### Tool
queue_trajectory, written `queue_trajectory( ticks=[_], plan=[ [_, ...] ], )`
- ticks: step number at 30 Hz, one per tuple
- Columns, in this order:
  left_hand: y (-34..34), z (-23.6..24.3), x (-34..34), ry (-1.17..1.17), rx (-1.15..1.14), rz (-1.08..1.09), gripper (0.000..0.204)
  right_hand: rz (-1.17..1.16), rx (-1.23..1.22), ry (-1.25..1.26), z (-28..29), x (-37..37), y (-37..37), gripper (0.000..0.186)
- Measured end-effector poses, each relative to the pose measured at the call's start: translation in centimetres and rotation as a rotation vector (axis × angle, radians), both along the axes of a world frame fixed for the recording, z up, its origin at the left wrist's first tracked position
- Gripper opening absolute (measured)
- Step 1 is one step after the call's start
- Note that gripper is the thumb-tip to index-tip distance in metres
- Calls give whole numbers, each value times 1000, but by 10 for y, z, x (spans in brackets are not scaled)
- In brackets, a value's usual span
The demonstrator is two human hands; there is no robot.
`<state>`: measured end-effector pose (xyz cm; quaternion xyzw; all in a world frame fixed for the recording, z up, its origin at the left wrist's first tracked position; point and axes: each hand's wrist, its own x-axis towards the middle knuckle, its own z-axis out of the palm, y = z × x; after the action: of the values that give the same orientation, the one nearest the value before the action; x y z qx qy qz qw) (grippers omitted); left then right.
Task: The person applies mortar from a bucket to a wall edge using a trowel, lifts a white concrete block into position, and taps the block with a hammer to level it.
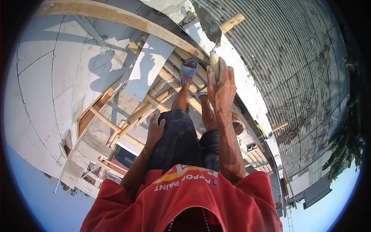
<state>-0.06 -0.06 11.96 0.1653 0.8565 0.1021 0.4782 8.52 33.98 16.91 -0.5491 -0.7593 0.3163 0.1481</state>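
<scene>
My right hand [223,87] is closed round the pale handle of a trowel [215,60]. The trowel's grey, mortar-smeared blade points away from me, over the top of a white wall ledge [249,85]. Wet-looking grey mortar [189,17] sits on the ledge close to the blade. My left hand [155,129] rests on my bent left knee with nothing in it, its fingers lying over the dark trousers [176,135].
Bamboo poles [167,77] form a scaffold under my sandalled feet [188,70], with a grey board [148,69] lying across them at left. Corrugated roofing [297,73] runs along the right, beyond the ledge. A bamboo end [232,23] juts out near the blade.
</scene>
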Motion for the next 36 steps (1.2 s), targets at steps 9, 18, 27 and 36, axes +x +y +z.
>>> queue_trajectory(
  ticks=[9, 18, 27, 36],
  plan=[
    [28, 8, -41, -83, -85, -309, 56, 73, -83, -87, -15, 18, -4, 55],
    [130, 53, -24, -136, 109, -732, 51, -272, -219, 256, -2, 65, -30, 49],
    [267, 70, 93, -118, 463, -759, 39, -807, -245, 564, 59, 218, -173, 51],
    [248, 87, 249, -154, 189, -1040, 34, -1387, -580, 524, 35, 348, -373, 48]
  ],
)
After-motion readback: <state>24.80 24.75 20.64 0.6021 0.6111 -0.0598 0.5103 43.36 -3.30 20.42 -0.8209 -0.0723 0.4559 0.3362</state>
